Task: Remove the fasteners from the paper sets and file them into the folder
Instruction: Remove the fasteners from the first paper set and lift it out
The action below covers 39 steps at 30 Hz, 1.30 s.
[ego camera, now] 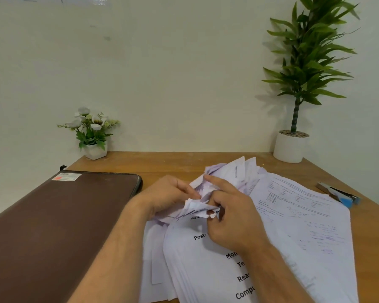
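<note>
Left hand (169,193) and right hand (230,217) fingers pinching crumpled corner of white printed paper set (202,207); fastener hidden, probably there. Tearing risk if yanked.

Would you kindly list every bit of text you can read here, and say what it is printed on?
"Post:" on the top sheet under the hands.
"Mod", "Te", "Rea", "Compu": cut off by the right hand, same sheet.
Right-hand sheet: too small to read.
Sticker on the brown folder: blurred.
</note>
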Each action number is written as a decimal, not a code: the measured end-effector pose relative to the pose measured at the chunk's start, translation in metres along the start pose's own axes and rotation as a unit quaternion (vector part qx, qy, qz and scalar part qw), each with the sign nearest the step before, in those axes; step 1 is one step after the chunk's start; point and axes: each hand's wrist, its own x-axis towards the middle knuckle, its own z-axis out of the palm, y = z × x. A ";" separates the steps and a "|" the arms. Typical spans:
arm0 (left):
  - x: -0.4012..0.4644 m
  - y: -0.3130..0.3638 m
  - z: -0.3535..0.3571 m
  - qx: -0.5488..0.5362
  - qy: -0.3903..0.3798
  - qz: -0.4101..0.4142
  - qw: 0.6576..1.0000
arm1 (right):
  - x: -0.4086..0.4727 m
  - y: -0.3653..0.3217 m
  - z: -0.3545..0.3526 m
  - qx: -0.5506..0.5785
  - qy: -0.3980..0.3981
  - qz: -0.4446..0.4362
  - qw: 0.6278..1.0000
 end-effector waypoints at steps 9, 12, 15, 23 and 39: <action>0.008 -0.003 0.000 -0.058 0.193 0.088 0.976 | 0.001 0.006 0.000 0.017 -0.022 0.012 1.000; 0.008 -0.004 0.000 -0.097 0.218 0.075 0.968 | -0.001 0.007 0.001 0.004 -0.035 0.022 0.999; 0.009 -0.007 -0.001 -0.078 0.214 0.062 0.972 | 0.000 0.006 0.002 -0.001 -0.048 0.036 0.998; 0.010 -0.002 0.015 0.053 0.140 0.060 0.987 | 0.001 0.005 0.000 -0.012 -0.043 0.037 0.998; 0.013 -0.004 0.009 0.044 0.268 0.083 0.959 | 0.000 0.009 0.004 0.040 -0.007 -0.014 0.999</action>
